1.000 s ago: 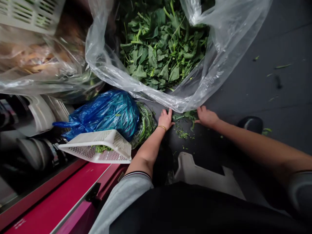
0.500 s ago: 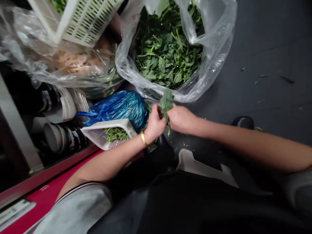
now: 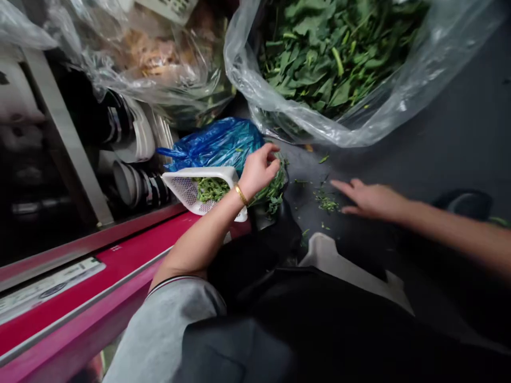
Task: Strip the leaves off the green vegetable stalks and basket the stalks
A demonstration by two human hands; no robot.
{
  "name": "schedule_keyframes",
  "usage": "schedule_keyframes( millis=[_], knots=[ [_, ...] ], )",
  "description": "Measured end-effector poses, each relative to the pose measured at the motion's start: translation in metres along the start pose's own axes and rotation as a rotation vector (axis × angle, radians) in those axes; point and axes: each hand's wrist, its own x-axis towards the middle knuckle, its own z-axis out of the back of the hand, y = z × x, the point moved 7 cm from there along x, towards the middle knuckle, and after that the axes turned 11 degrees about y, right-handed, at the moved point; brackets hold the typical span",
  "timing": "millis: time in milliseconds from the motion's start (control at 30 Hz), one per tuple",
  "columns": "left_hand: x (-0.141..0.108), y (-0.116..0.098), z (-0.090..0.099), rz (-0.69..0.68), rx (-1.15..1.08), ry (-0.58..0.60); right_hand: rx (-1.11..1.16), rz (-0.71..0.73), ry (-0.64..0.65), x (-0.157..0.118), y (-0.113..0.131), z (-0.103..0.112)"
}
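Observation:
My left hand [image 3: 260, 169], with a gold bangle at the wrist, hovers over a heap of leafy greens [image 3: 275, 191] beside the white basket. Its fingers are loosely bent, the thumb stands apart from them, and nothing shows between them. To the right, my right hand [image 3: 369, 200] is held over the dark floor, slightly blurred, with fingers spread and nothing in it. Green scraps [image 3: 326, 202] lie on the floor between the hands. Beyond them a large clear plastic bag [image 3: 351, 135] stands wide open, full of dark green leaves [image 3: 319, 64].
A white perforated basket [image 3: 233, 174] holds small green pieces. Behind it lies a tied blue plastic bag [image 3: 223, 141]. Another clear bag [image 3: 179, 88] with brownish contents is at the back left. A metal shelf [image 3: 72, 138] with stacked dishes borders the left side.
Both hands were together on a green leafy sprig. They have parted, the right hand opening and moving right; the sprig is no longer in them. The view has shifted, too.

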Motion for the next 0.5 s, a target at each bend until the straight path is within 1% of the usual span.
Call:
schedule_keyframes(
  millis=[33, 67, 100, 133, 167, 200, 233, 267, 300, 367, 400, 433, 467, 500],
  knots=[
    [-0.008, 0.012, -0.001, 0.022, 0.018, 0.005, -0.059, -0.008, 0.087, 0.011, -0.007, -0.046],
    [-0.015, 0.022, 0.0, 0.034, 0.045, 0.007, -0.089, 0.021, 0.137, 0.023, -0.01, -0.081],
    [-0.021, 0.029, 0.005, 0.035, 0.08, 0.004, -0.105, 0.02, 0.149, 0.038, -0.015, -0.102],
    [-0.026, 0.035, 0.013, 0.033, 0.124, -0.008, -0.105, -0.008, 0.113, 0.053, -0.019, -0.109],
    [-0.031, 0.04, 0.024, 0.031, 0.173, -0.038, -0.085, -0.037, 0.049, 0.067, -0.02, -0.105],
    [-0.037, 0.044, 0.039, 0.035, 0.223, -0.097, -0.046, -0.063, -0.03, 0.08, -0.018, -0.09],
    [-0.044, 0.049, 0.058, 0.044, 0.264, -0.186, 0.008, -0.071, -0.108, 0.089, -0.012, -0.07],
    [-0.054, 0.054, 0.08, 0.061, 0.291, -0.296, 0.076, -0.051, -0.17, 0.096, 0.001, -0.046],
    [-0.066, 0.061, 0.101, 0.087, 0.302, -0.413, 0.143, -0.007, -0.209, 0.101, 0.019, -0.021],
    [-0.093, 0.078, 0.139, 0.175, 0.3, -0.606, 0.242, 0.105, -0.255, 0.106, 0.067, 0.027],
    [-0.107, 0.088, 0.153, 0.231, 0.297, -0.663, 0.26, 0.16, -0.279, 0.108, 0.094, 0.047],
    [-0.12, 0.098, 0.161, 0.284, 0.295, -0.693, 0.258, 0.208, -0.307, 0.11, 0.121, 0.064],
    [-0.131, 0.106, 0.165, 0.327, 0.292, -0.704, 0.24, 0.241, -0.333, 0.114, 0.144, 0.077],
    [-0.139, 0.111, 0.164, 0.351, 0.286, -0.701, 0.214, 0.256, -0.355, 0.119, 0.164, 0.085]
  ],
)
